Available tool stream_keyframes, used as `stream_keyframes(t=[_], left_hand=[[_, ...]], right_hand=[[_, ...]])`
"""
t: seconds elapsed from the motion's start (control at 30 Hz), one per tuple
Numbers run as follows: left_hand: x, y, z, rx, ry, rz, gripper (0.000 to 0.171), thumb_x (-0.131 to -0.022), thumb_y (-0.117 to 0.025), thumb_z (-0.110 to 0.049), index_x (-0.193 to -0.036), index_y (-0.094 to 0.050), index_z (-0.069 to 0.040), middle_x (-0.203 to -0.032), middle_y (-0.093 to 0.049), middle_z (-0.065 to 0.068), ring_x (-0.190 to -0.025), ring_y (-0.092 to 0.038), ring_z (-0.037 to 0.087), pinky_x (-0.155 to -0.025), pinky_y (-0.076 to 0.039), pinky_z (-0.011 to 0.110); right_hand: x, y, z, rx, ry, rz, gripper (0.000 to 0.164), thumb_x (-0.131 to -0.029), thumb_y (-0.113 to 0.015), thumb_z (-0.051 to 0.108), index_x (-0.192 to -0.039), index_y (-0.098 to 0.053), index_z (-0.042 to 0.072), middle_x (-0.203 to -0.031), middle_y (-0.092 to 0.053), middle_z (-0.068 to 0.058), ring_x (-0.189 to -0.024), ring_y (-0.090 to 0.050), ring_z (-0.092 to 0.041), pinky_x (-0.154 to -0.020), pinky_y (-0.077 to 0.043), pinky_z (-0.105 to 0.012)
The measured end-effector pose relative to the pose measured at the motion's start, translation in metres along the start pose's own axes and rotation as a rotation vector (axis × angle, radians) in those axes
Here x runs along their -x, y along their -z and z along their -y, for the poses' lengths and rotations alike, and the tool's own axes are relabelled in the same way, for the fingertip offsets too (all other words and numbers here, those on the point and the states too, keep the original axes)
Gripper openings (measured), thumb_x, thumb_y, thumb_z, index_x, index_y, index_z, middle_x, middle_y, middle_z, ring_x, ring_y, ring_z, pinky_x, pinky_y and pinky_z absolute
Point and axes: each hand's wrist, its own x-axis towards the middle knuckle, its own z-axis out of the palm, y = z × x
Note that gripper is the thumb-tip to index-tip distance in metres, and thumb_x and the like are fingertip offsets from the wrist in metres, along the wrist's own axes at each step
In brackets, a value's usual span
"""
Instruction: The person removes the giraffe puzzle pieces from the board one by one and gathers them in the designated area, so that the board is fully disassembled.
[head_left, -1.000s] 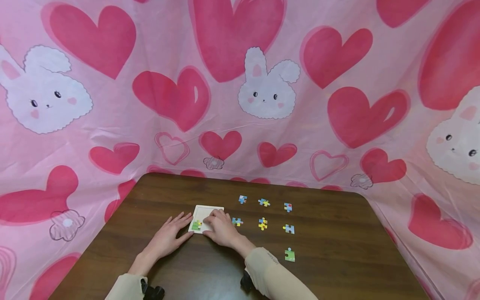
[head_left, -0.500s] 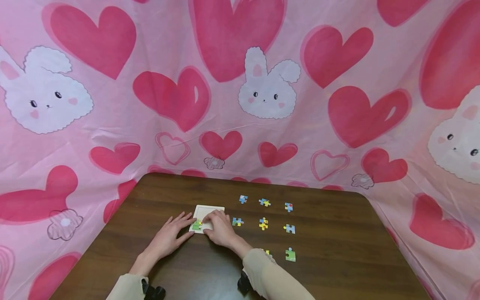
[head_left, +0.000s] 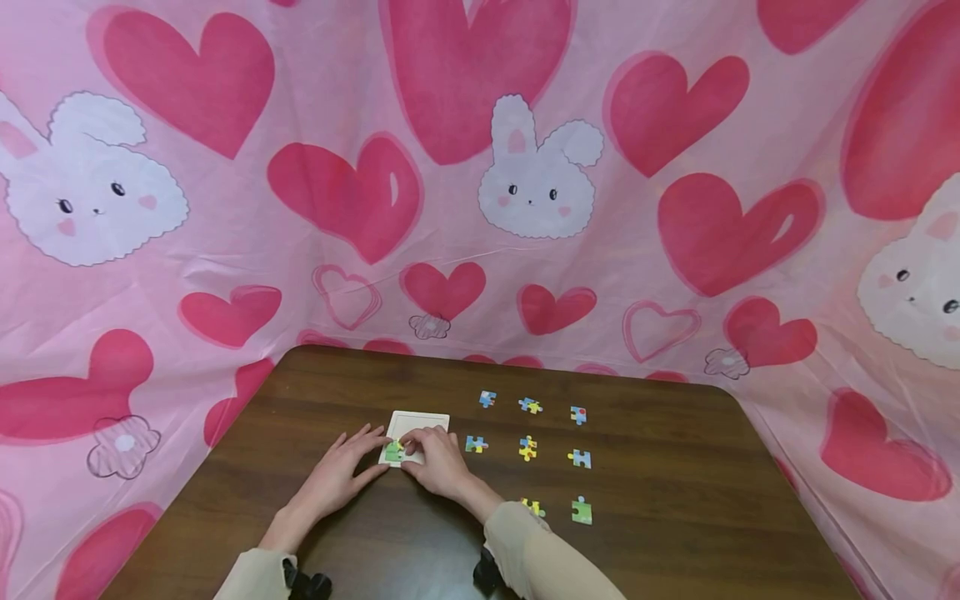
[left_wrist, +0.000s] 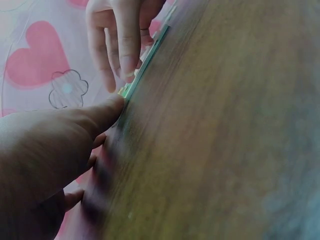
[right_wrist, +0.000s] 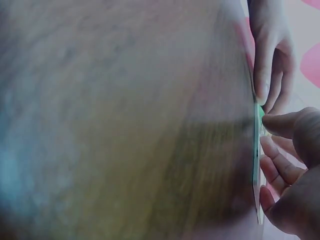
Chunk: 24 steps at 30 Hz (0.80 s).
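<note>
A small square puzzle tray [head_left: 423,416], pale with a raised rim, lies on the table between both hands. In its near left corner sits a green and yellow puzzle piece [head_left: 393,452]. My left hand [head_left: 339,473] rests at the tray's left side, index fingertip by the piece and thumb at the near left corner. From the right, my right hand [head_left: 441,463] reaches over the tray, its fingertips at the piece's right side and thumb near the front rim. In the left wrist view, the right hand's fingers [left_wrist: 128,40] point down at the tray, rather straight.
Several loose puzzle pieces lie in rows right of the tray, among them a yellow piece [head_left: 528,448], a blue piece [head_left: 580,458] and a green piece [head_left: 582,510]. One yellow piece [head_left: 534,507] is partly behind the right sleeve [head_left: 517,533]. A pink heart-patterned cloth [head_left: 450,225] hangs behind the table.
My right hand has shifted slightly left over the tray, its fingertips closer to the piece in the corner. The yellow piece by the right sleeve has come into view. The left hand stays nearly still.
</note>
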Motion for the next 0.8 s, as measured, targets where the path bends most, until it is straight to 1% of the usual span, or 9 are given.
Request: stream_keyframes(t=[0.1, 0.17, 0.3, 0.37, 0.43, 0.53, 0.63, 0.77, 0.8], left_hand=[[0.001, -0.001, 0.001, 0.007, 0.000, -0.005, 0.041, -0.101, -0.080, -0.025, -0.139, -0.074, -0.009, -0.155, -0.067, 0.020, -0.155, -0.052, 0.048, -0.125, -0.032, 0.080], [0.001, -0.001, 0.001, 0.016, -0.002, -0.009, 0.041, -0.101, -0.081, -0.025, -0.139, -0.074, -0.010, -0.155, -0.067, 0.019, -0.155, -0.052, 0.047, -0.125, -0.031, 0.080], [0.002, -0.003, 0.002, 0.037, -0.016, -0.030, 0.041, -0.099, -0.082, -0.023, -0.137, -0.075, -0.009, -0.154, -0.067, 0.020, -0.154, -0.052, 0.048, -0.125, -0.031, 0.081], [0.002, -0.003, 0.003, 0.042, -0.025, -0.040, 0.040, -0.099, -0.083, -0.023, -0.136, -0.075, -0.009, -0.153, -0.068, 0.021, -0.153, -0.053, 0.049, -0.124, -0.031, 0.081], [0.003, -0.003, 0.003, 0.048, -0.029, -0.046, 0.040, -0.098, -0.084, -0.022, -0.135, -0.075, -0.009, -0.152, -0.068, 0.021, -0.153, -0.053, 0.049, -0.124, -0.031, 0.082], [0.003, -0.002, 0.003, 0.054, -0.031, -0.045, 0.041, -0.098, -0.084, -0.022, -0.136, -0.075, -0.009, -0.153, -0.067, 0.021, -0.154, -0.052, 0.049, -0.125, -0.030, 0.082], [0.003, -0.002, 0.004, 0.052, -0.034, -0.043, 0.042, -0.099, -0.083, -0.023, -0.137, -0.075, -0.009, -0.155, -0.066, 0.021, -0.154, -0.052, 0.049, -0.125, -0.030, 0.082], [0.003, -0.003, 0.005, 0.047, -0.038, -0.039, 0.042, -0.099, -0.083, -0.023, -0.138, -0.075, -0.010, -0.156, -0.065, 0.020, -0.155, -0.052, 0.048, -0.125, -0.030, 0.081], [0.003, -0.003, 0.005, 0.047, -0.037, -0.038, 0.042, -0.099, -0.083, -0.023, -0.138, -0.075, -0.010, -0.156, -0.065, 0.020, -0.155, -0.051, 0.048, -0.125, -0.030, 0.081]], right_hand=[[0.000, -0.002, 0.001, -0.044, -0.022, -0.017, 0.032, -0.091, -0.087, 0.012, -0.121, -0.079, 0.009, -0.095, -0.081, 0.003, -0.093, -0.060, -0.009, -0.083, -0.033, -0.024], [0.000, -0.003, 0.001, -0.036, -0.030, -0.032, 0.035, -0.090, -0.089, 0.012, -0.122, -0.078, 0.008, -0.093, -0.080, 0.003, -0.094, -0.061, -0.010, -0.083, -0.035, -0.026], [0.000, -0.007, 0.002, 0.013, -0.024, -0.047, 0.036, -0.088, -0.092, 0.016, -0.122, -0.080, 0.013, -0.096, -0.077, 0.004, -0.098, -0.062, -0.012, -0.083, -0.035, -0.026], [0.000, -0.007, 0.002, 0.011, -0.011, -0.053, 0.036, -0.088, -0.092, 0.016, -0.122, -0.080, 0.015, -0.097, -0.076, 0.004, -0.099, -0.063, -0.012, -0.083, -0.034, -0.025], [0.000, -0.008, 0.002, -0.025, -0.002, -0.061, 0.034, -0.089, -0.091, 0.014, -0.121, -0.080, 0.014, -0.097, -0.078, 0.003, -0.097, -0.063, -0.010, -0.083, -0.033, -0.025], [-0.001, -0.009, 0.001, -0.092, 0.025, -0.084, 0.033, -0.089, -0.090, 0.010, -0.119, -0.079, 0.009, -0.092, -0.080, 0.001, -0.091, -0.064, -0.010, -0.083, -0.032, -0.027], [-0.002, -0.011, -0.001, -0.120, 0.046, -0.099, 0.032, -0.088, -0.090, 0.009, -0.117, -0.078, 0.007, -0.088, -0.080, 0.000, -0.086, -0.063, -0.008, -0.080, -0.032, -0.030], [-0.001, -0.012, 0.000, -0.142, 0.016, -0.078, 0.032, -0.088, -0.091, 0.010, -0.117, -0.077, 0.005, -0.087, -0.080, -0.002, -0.084, -0.060, -0.005, -0.083, -0.033, -0.030], [-0.002, -0.011, 0.001, -0.158, 0.001, -0.068, 0.033, -0.088, -0.091, 0.009, -0.117, -0.077, 0.005, -0.088, -0.080, -0.003, -0.084, -0.060, -0.005, -0.086, -0.033, -0.029]])
